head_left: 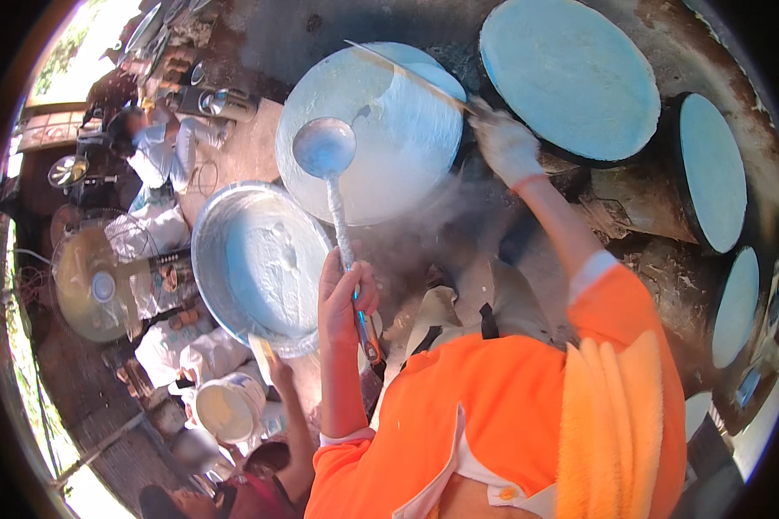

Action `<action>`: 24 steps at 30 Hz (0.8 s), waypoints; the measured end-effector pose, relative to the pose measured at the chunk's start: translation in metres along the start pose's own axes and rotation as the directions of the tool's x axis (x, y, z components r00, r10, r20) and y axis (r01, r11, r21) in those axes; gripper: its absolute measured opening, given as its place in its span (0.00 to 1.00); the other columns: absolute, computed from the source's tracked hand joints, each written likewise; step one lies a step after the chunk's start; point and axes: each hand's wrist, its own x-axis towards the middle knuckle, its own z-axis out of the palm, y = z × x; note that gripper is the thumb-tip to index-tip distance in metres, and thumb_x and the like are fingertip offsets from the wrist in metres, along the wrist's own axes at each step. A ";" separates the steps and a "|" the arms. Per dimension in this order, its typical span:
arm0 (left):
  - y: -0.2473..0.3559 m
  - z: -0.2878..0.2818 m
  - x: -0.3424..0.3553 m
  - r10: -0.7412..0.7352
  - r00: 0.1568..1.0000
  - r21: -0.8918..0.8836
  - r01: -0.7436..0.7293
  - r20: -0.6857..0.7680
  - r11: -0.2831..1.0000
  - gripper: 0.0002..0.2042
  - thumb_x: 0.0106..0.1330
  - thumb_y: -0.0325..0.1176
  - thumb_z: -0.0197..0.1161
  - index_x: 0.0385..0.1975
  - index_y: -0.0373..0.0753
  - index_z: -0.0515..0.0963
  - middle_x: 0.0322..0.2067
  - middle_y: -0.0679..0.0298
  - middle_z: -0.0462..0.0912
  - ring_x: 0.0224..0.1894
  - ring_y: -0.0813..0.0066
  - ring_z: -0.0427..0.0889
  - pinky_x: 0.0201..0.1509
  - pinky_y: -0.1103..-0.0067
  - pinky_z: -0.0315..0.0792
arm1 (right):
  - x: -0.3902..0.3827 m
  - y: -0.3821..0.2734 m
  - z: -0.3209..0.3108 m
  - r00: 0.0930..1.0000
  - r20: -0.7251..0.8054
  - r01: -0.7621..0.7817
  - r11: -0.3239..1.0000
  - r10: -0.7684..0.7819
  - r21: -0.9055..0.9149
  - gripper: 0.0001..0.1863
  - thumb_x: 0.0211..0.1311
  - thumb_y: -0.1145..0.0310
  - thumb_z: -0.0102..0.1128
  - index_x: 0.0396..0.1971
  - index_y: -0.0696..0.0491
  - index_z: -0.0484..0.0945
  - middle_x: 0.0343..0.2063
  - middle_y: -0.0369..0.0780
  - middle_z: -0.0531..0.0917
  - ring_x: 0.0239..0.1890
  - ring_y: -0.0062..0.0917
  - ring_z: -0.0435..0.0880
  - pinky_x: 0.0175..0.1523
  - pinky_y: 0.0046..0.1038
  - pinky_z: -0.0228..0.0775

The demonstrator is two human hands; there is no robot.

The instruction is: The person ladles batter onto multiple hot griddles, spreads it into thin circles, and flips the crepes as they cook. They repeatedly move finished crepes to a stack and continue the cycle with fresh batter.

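My left hand grips the handle of a long metal ladle. Its bowl, coated in white batter, hangs over the left edge of a round steaming griddle spread with a thin white layer. My right hand, in a white glove, holds a thin flat stick that lies across the top of that griddle. A wide metal basin of white batter sits just left of my left hand. My orange shirt fills the lower middle of the view.
Three more round pale-topped griddles curve around the right in a dark, stained stove. Another person's arm reaches in beside a white bucket at lower left. A fan and a second person are at left.
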 end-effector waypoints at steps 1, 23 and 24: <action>0.000 -0.004 0.007 -0.004 0.998 -0.011 0.004 0.055 1.000 0.14 0.63 0.27 0.49 0.49 0.39 0.63 0.26 0.66 0.70 0.12 0.86 0.58 0.15 0.86 0.54 | 0.013 -0.009 0.010 0.999 -0.033 -0.012 0.991 0.008 -0.132 0.19 0.62 0.64 0.41 0.54 0.45 0.65 0.40 0.46 0.77 0.32 0.36 0.79 0.34 0.37 0.72; 0.049 -0.088 0.003 0.111 0.994 -0.177 -0.109 0.003 0.978 0.12 0.65 0.27 0.45 0.47 0.35 0.64 0.23 0.67 0.69 0.11 0.87 0.60 0.12 0.88 0.56 | -0.077 -0.103 0.047 0.913 0.367 0.230 0.968 -0.178 -0.102 0.29 0.63 0.52 0.35 0.58 0.56 0.58 0.47 0.51 0.73 0.47 0.43 0.73 0.52 0.38 0.62; 0.048 -0.085 0.003 0.116 0.993 -0.173 -0.116 -0.014 0.978 0.12 0.65 0.28 0.45 0.47 0.34 0.63 0.23 0.67 0.69 0.11 0.87 0.60 0.12 0.88 0.56 | -0.081 -0.097 0.049 0.928 0.292 0.234 0.972 -0.231 0.024 0.29 0.63 0.52 0.35 0.58 0.55 0.58 0.47 0.51 0.73 0.47 0.43 0.73 0.52 0.38 0.62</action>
